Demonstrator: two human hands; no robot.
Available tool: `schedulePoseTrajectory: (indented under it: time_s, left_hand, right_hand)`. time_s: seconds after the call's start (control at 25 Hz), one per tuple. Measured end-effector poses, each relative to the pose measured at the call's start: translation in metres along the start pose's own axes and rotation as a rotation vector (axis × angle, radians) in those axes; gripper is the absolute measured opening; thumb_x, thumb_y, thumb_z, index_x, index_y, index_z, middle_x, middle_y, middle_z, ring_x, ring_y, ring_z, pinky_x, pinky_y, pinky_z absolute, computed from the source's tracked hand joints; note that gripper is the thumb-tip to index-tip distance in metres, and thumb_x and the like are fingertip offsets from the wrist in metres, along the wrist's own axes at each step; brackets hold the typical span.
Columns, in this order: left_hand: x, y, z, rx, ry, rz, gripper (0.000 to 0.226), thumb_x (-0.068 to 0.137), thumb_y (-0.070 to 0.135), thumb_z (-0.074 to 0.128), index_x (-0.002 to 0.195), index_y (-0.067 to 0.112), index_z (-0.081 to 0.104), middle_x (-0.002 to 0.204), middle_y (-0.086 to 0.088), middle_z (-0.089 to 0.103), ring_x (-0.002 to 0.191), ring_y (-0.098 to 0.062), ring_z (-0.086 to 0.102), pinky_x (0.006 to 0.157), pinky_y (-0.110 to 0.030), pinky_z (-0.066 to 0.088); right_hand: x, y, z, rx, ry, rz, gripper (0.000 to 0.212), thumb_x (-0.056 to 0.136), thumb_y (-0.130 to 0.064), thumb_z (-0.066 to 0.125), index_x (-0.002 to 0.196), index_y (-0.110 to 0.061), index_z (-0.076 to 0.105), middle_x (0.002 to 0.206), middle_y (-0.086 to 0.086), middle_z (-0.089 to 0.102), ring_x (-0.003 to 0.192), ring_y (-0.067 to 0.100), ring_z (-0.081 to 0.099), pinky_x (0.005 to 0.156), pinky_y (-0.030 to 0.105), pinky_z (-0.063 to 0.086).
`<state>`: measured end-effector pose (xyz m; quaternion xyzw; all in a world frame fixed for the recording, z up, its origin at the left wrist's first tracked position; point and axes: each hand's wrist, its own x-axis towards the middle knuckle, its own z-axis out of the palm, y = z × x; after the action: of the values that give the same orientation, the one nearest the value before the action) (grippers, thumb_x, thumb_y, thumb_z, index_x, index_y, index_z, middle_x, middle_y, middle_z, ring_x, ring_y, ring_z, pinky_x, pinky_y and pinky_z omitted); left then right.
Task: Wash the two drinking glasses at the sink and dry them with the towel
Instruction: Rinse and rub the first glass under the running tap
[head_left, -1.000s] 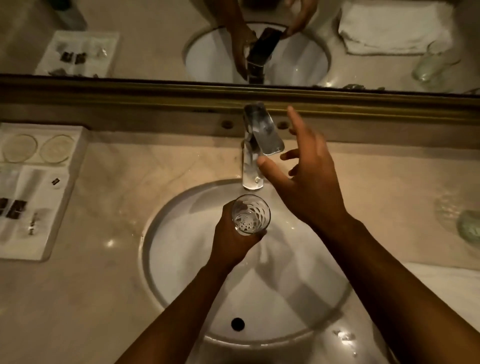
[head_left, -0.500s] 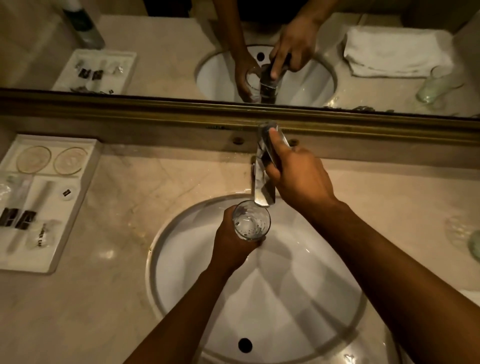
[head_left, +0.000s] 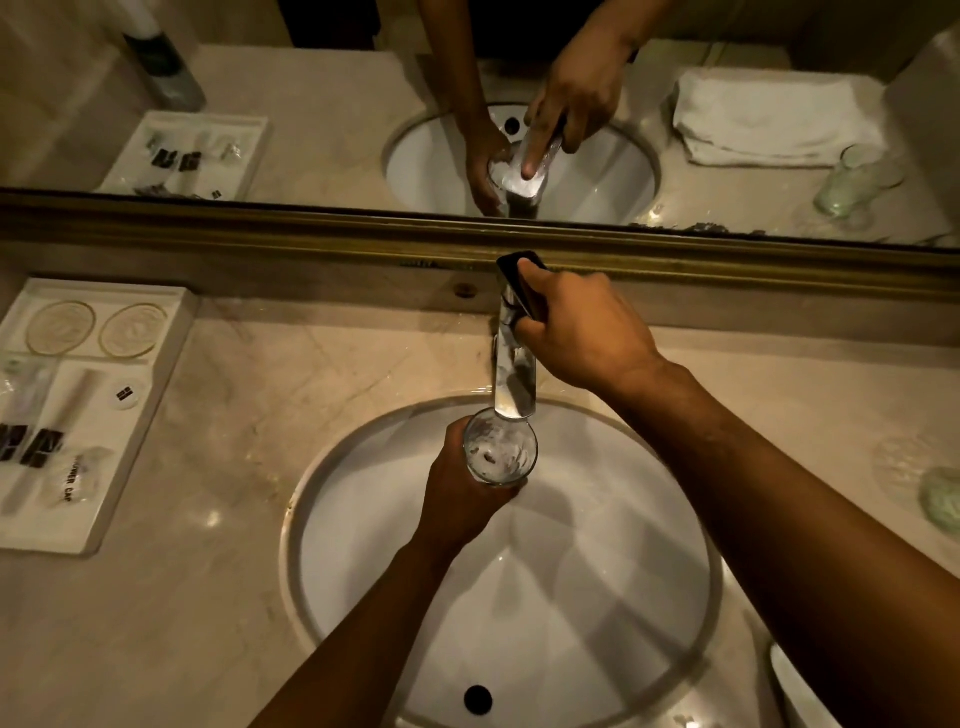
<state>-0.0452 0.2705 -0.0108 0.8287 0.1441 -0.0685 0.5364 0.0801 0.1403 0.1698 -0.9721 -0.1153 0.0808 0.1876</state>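
My left hand (head_left: 460, 499) is wrapped around the first drinking glass (head_left: 500, 447), holding it upright over the back of the sink (head_left: 311, 525), its mouth right under the faucet spout (head_left: 514, 384). My right hand (head_left: 587, 332) has its grip curled on the faucet lever (head_left: 519, 283), forefinger along the top. I cannot make out a stream of water; something glints in the bottom of the glass, but whether that is water or only the cut of the base I cannot tell.

So I judge the task barely begun: this glass is at the rinsing stage, not yet washed through, and nothing has been dried. The second glass (head_left: 940, 499) seems to be the pale greenish shape at the right edge of the desk, well apart from the sink and blurred. The towel shows mainly as a reflection in the mirror (head_left: 779, 119), folded near the desk's right front corner; a white edge at the lower right may be it. Both glasses remain to be dried, and the second to be washed.

For writing: on the white amenity tray (head_left: 88, 535) at the left edge of the desk, one clear packet (head_left: 72, 480) reads "SHOWER CAP". The small dark labels beside it are too small to read.
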Motion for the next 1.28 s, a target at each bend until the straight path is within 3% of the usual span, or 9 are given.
schedulePoseTrajectory:
  time_s: [0.28, 0.4, 0.48, 0.6, 0.72, 0.92, 1.12, 1.2, 1.28]
  left_hand:
    - [0.010, -0.008, 0.006, -0.005, -0.015, 0.036, 0.092, 0.059, 0.026, 0.099, 0.133, 0.031, 0.045, 0.125, 0.014, 0.058, 0.112, -0.008, 0.057, 0.080, 0.002, 0.043]
    - [0.012, -0.011, 0.013, -0.024, -0.024, 0.018, 0.092, 0.059, 0.027, 0.099, 0.131, 0.037, 0.043, 0.125, 0.016, 0.058, 0.113, -0.007, 0.057, 0.079, 0.002, 0.043]
    - [0.012, -0.012, 0.014, -0.042, -0.018, 0.006, 0.092, 0.059, 0.028, 0.099, 0.130, 0.040, 0.043, 0.123, 0.019, 0.058, 0.112, -0.006, 0.057, 0.079, 0.001, 0.044]
    - [0.016, -0.012, 0.013, -0.074, -0.032, 0.012, 0.092, 0.058, 0.029, 0.100, 0.131, 0.042, 0.044, 0.123, 0.022, 0.058, 0.111, -0.001, 0.058, 0.082, -0.003, 0.047]
    - [0.027, -0.019, 0.009, -0.079, -0.108, 0.035, 0.086, 0.062, 0.031, 0.099, 0.133, 0.036, 0.050, 0.125, 0.017, 0.064, 0.112, 0.000, 0.063, 0.092, -0.018, 0.055]
    - [0.030, -0.035, 0.003, -0.121, -0.214, 0.066, 0.092, 0.058, 0.013, 0.093, 0.133, 0.038, 0.047, 0.132, 0.007, 0.064, 0.120, -0.011, 0.064, 0.098, -0.030, 0.056]
    - [0.045, -0.047, -0.004, -0.070, -0.340, 0.125, 0.089, 0.060, 0.003, 0.089, 0.135, 0.027, 0.046, 0.132, 0.000, 0.062, 0.118, -0.011, 0.064, 0.096, -0.027, 0.054]
    - [0.048, -0.053, 0.000, -0.067, -0.333, 0.127, 0.086, 0.063, 0.001, 0.089, 0.135, 0.025, 0.048, 0.132, -0.001, 0.063, 0.119, -0.011, 0.064, 0.098, -0.029, 0.054]
    - [0.047, -0.058, 0.008, -0.074, -0.298, 0.119, 0.082, 0.067, 0.005, 0.086, 0.138, 0.023, 0.048, 0.134, -0.002, 0.063, 0.124, -0.016, 0.062, 0.105, -0.039, 0.053]
  right_hand:
    - [0.017, -0.001, -0.012, 0.089, -0.047, 0.022, 0.043, 0.089, -0.029, 0.067, 0.130, -0.025, 0.058, 0.107, 0.002, 0.068, 0.092, 0.020, 0.066, 0.077, 0.041, 0.061]
    - [0.006, 0.006, -0.003, 0.295, 0.008, 0.052, 0.068, 0.087, -0.031, 0.073, 0.146, -0.027, 0.040, 0.122, -0.001, 0.066, 0.106, 0.017, 0.065, 0.085, 0.033, 0.058]
    - [-0.021, 0.016, 0.014, 0.518, 0.150, 0.164, 0.075, 0.085, -0.036, 0.075, 0.146, -0.029, 0.032, 0.103, -0.010, 0.065, 0.084, 0.003, 0.064, 0.069, 0.021, 0.053]
    - [-0.076, 0.035, 0.055, 0.671, 0.357, 0.262, 0.022, 0.091, -0.025, 0.066, 0.112, -0.028, 0.059, 0.080, -0.007, 0.066, 0.064, 0.004, 0.059, 0.060, 0.020, 0.044]
    - [-0.108, 0.041, 0.101, 0.476, 0.102, 0.010, 0.032, 0.088, -0.011, 0.054, 0.113, -0.026, 0.068, 0.109, -0.006, 0.072, 0.085, -0.002, 0.063, 0.079, 0.008, 0.042]
    - [-0.084, 0.073, 0.166, 0.123, -0.381, -0.272, 0.068, 0.088, 0.006, 0.057, 0.148, -0.024, 0.045, 0.153, 0.005, 0.046, 0.139, 0.026, 0.046, 0.115, 0.035, 0.036]
    - [-0.075, 0.086, 0.206, 0.164, -0.328, -0.344, 0.059, 0.078, 0.012, 0.071, 0.133, -0.008, 0.062, 0.130, 0.021, 0.065, 0.115, 0.043, 0.064, 0.098, 0.051, 0.052]
    - [-0.078, 0.081, 0.219, 0.207, -0.173, -0.331, 0.054, 0.072, 0.011, 0.075, 0.122, -0.009, 0.069, 0.114, 0.018, 0.073, 0.098, 0.039, 0.071, 0.085, 0.045, 0.059]
    - [-0.080, 0.068, 0.226, 0.350, -0.110, -0.273, 0.053, 0.076, 0.012, 0.064, 0.124, -0.013, 0.067, 0.119, 0.010, 0.071, 0.107, 0.029, 0.068, 0.093, 0.036, 0.056]
